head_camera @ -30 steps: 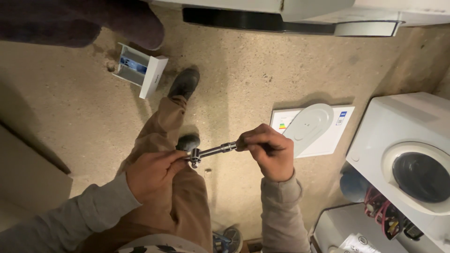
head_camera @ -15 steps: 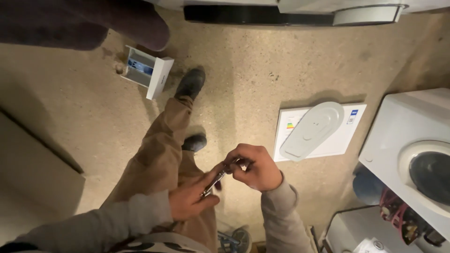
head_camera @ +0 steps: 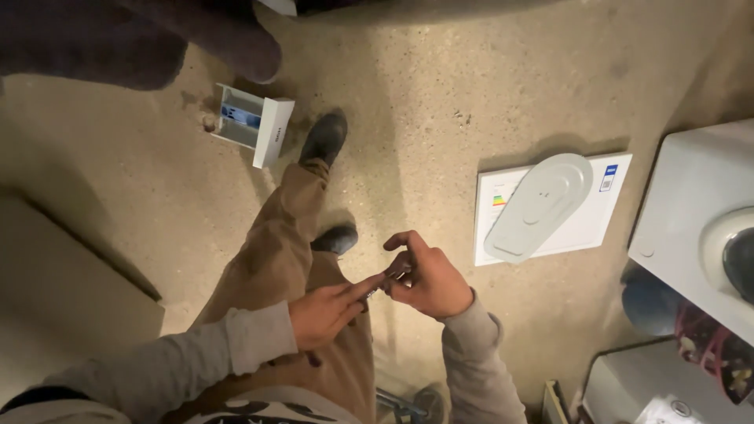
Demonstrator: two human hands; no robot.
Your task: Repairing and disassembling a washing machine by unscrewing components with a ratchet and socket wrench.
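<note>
A small, slender, silvery metal tool (head_camera: 393, 279) is held between the two hands above the concrete floor (head_camera: 440, 118), over the tan-trousered leg. The right hand (head_camera: 428, 279) is closed around one end; the left hand (head_camera: 322, 314) is pinched on the other end with extended fingertips (head_camera: 375, 284). Only a short, shiny section of the tool is seen between the hands; its form cannot be told. A white rectangular panel carrying a grey oval cover (head_camera: 542, 206) lies well apart, on the right.
</note>
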